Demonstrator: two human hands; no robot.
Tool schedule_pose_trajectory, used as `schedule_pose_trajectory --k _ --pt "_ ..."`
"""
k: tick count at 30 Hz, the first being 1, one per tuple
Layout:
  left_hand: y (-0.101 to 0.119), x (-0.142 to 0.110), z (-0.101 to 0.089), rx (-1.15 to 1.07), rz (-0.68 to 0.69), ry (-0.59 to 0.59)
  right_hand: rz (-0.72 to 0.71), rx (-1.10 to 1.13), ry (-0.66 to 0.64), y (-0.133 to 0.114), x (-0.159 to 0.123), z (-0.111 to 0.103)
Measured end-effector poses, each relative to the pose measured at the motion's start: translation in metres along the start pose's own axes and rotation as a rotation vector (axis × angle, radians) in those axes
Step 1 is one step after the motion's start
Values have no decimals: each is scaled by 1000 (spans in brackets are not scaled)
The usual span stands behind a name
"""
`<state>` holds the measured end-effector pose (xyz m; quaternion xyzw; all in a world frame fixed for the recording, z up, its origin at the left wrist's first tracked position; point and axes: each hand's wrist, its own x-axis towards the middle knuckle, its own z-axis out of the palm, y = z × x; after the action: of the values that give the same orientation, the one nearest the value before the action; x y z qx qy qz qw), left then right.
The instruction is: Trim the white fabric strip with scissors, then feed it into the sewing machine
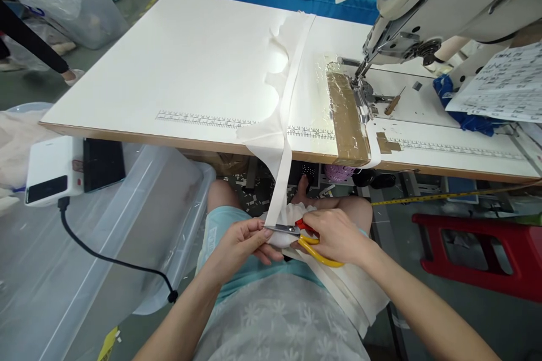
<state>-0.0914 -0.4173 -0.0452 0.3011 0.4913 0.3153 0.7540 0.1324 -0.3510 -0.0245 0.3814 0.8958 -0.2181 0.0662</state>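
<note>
My right hand (339, 235) grips a pair of scissors (320, 254) with yellow and red handles, held over my lap. Their blades point left and lie across a white fabric strip (280, 194). Close to the blade tips, my left hand (249, 241) pinches the strip between thumb and fingers. From there the strip runs up over the table edge and away across the tabletop, with wavy-edged white fabric (271, 130) along it. More pale cloth (355, 293) rests on my lap under the right hand.
A sewing machine (423, 5) stands on the white table (203, 62) at the right. An awl (395, 101) lies near its needle. At the left, a clear plastic bin (139, 225) carries a white power bank (55, 172). A red stool (478, 254) stands at the right.
</note>
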Motion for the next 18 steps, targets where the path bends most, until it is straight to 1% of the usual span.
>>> schedule_pose_trajectory --k 3,5,6,7,9,10,11,12,14,15,16,17,18 --pt "0 -1 0 26 -8 5 18 24 8 2 0 5" --pt "3 -1 -5 110 -7 9 40 59 19 5 -4 9" --pt "5 0 -8 184 10 41 53 84 30 7 -7 12" --pt "7 1 -13 284 47 111 66 116 46 8 -11 14" --pt "14 7 -22 534 193 355 88 194 85 9 -20 19" --pt "18 12 -26 659 298 487 98 235 106 9 -24 22" --pt "22 19 -29 766 415 589 107 273 124 8 -27 24" --pt "27 26 -30 847 529 641 113 305 140 7 -30 25" --pt "37 42 -28 926 698 639 127 351 174 4 -34 27" --pt "41 50 -26 931 746 623 135 366 192 3 -35 27" --pt "44 57 -23 914 772 609 146 378 210 2 -37 27" --pt "45 63 -20 879 770 589 157 386 226 3 -39 26" --pt "44 68 -19 820 733 570 170 393 239 4 -41 26"
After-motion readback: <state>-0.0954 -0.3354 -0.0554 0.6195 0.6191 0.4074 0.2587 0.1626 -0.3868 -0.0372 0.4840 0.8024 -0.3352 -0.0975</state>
